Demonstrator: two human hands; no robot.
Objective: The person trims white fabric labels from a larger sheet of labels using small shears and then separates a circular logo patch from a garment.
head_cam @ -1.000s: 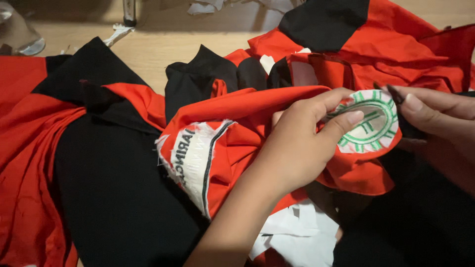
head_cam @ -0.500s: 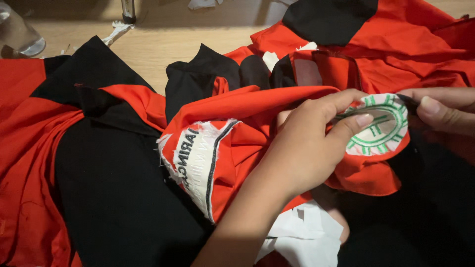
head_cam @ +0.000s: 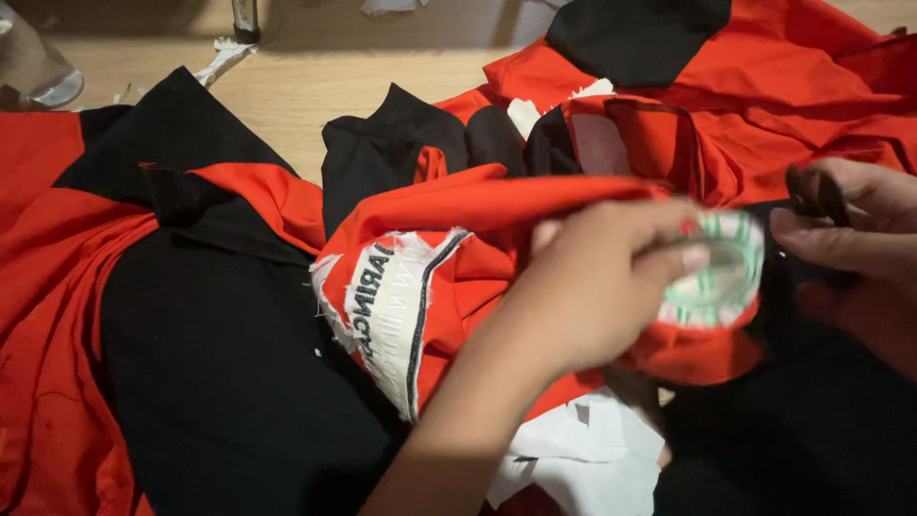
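On the wooden worktop (head_cam: 382,67), among red-and-black garments (head_cam: 191,315), the left hand (head_cam: 597,287) pinches a round green-and-white patch (head_cam: 731,272) on red fabric; the right hand (head_cam: 850,258) curls around a small dark tool (head_cam: 812,194).

A pale wooden table (head_cam: 401,67) runs across the far side. At its far left stands what looks like a clear glass (head_cam: 33,67), blurred. A white fabric scrap (head_cam: 224,59) lies nearby, and white paper pieces (head_cam: 583,459) sit near, centre-right.
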